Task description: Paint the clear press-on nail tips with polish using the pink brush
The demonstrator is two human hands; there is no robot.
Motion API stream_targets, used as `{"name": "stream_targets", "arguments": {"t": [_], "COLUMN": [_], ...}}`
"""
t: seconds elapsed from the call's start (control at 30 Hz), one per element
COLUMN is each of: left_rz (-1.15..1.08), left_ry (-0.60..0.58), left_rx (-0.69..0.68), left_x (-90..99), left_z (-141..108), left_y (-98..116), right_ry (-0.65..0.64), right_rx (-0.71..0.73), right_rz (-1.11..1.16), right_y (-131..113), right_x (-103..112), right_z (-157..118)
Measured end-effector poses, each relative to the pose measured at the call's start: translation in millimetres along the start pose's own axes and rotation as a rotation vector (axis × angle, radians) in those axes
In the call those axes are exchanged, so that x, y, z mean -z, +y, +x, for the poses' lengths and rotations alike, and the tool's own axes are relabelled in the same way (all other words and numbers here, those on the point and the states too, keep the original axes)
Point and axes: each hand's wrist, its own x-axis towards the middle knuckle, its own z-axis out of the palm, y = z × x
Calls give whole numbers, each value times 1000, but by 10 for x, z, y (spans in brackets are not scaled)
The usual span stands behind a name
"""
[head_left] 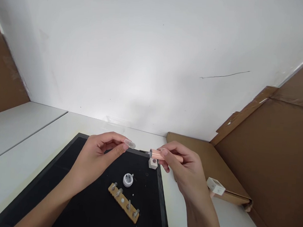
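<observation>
My left hand (98, 158) pinches a clear, whitish false nail tip (130, 144) between thumb and fingers. In my right hand (185, 167) is a nail polish brush (169, 156) with a shiny pink-copper cap handle. Its dark bristles point left toward the nail tip, with a small gap between them. Just below the brush stands a small white square polish bottle (152, 164) with its dark opening facing up. A wooden strip (128, 206) with several nail-tip holders lies lower down, one spot bearing a white dab. Beside the strip is a small round white jar (127, 180) with grey contents.
A black mat (93, 206) covers much of the white table (35, 140). At the right lies a flat cardboard box (191, 144), with another white square bottle (216, 186) near its front edge. A white wall rises behind, and cardboard panels (277, 136) stand at both sides.
</observation>
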Motion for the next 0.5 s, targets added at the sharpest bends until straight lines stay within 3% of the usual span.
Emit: {"name": "stream_targets", "arguments": {"t": [0.2,0.5], "left_rz": [35,9], "left_ry": [-67,-98], "left_rx": [-11,-65], "left_x": [0,-7], "left_z": [-29,-56], "left_y": [9,65], "right_ry": [101,117], "right_rx": [-1,71], "right_rz": [165,100], "right_y": [-46,-119], "right_x": [-52,-88], "right_z": [-67,-113]}}
